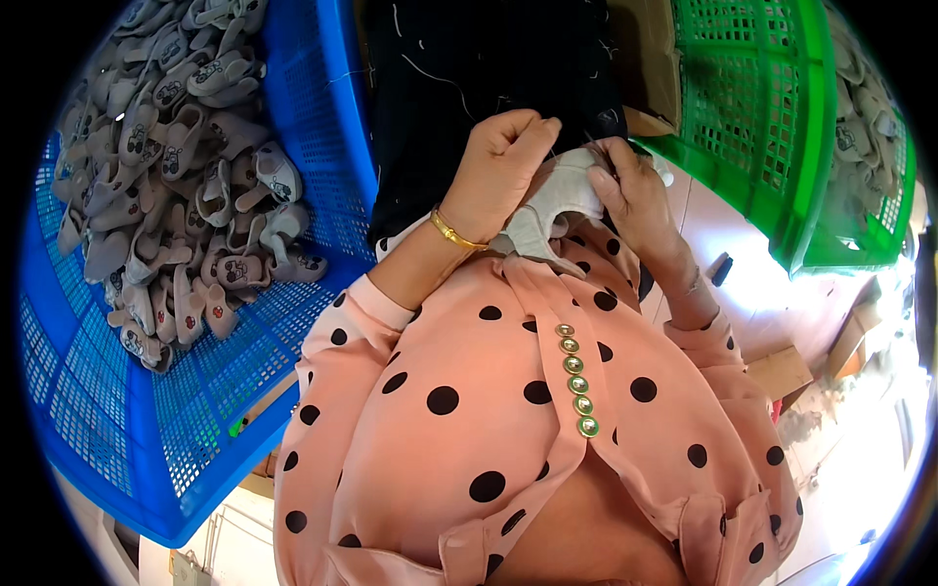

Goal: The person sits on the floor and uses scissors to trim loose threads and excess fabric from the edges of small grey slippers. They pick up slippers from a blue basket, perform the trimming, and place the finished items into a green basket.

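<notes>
A pale grey-white fabric shoe (537, 221) lies over my lap, its openings and edges loosely folded. My right hand (637, 200) grips its right side, thumb on top and fingers curled behind. Just left of the shoe's upper end, my left hand (503, 166) is closed in a pinch, with a gold bracelet (453, 230) at the wrist. A fine line like a thread shows near the left fingertips, but what they pinch is too small to tell.
On the left stands a blue plastic basket (332, 117) heaped with grey fabric shoes (176, 156). A green basket (752, 156) at the right holds more of them. Cardboard (653, 59) stands beside it. Loose threads (435, 78) cling to my dark trousers (489, 49).
</notes>
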`<state>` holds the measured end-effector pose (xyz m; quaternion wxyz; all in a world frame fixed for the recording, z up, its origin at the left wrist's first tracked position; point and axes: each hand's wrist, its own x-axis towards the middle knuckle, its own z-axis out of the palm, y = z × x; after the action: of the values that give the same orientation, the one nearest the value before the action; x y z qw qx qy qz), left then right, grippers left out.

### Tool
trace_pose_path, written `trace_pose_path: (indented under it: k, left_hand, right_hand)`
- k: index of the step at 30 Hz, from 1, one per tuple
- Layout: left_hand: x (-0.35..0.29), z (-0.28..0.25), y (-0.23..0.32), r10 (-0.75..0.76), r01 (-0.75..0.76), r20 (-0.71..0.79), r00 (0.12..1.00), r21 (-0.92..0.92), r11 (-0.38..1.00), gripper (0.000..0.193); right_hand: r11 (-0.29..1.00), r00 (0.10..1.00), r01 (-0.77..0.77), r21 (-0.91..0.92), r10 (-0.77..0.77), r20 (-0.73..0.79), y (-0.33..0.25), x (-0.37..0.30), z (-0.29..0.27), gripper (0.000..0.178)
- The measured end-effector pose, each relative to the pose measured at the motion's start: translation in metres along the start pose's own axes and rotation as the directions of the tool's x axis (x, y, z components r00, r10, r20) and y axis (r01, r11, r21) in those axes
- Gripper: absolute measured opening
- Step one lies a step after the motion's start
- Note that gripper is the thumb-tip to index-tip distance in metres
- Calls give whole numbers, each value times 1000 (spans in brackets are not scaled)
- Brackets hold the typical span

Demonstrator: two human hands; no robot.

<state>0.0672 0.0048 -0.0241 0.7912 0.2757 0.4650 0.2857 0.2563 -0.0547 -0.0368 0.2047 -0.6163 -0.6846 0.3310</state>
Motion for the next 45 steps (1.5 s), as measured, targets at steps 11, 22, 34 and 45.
trace_pose_path:
  k: [11,22,34,45]
  left_hand:
    - [-3,1,2,47,-45,34,998,-45,998,39]
    - [-3,-16,6,414,-377,-96,905,269,886,29]
    - [-64,-42,14,473,-548,437,765,827,124,58]
    - [-53,-33,46,720,-590,312,620,790,166,29]
  right_hand:
    - [906,935,226,-359,-98,341,-37,43,-63,38]
    - [875,934,273,-399,-143,327,-38,49,-51,42]
    - [967,996,-43,-251,61,66,-21,41,-13,45]
    - [959,999,-7,284,-8,54,-92,28,-51,42]
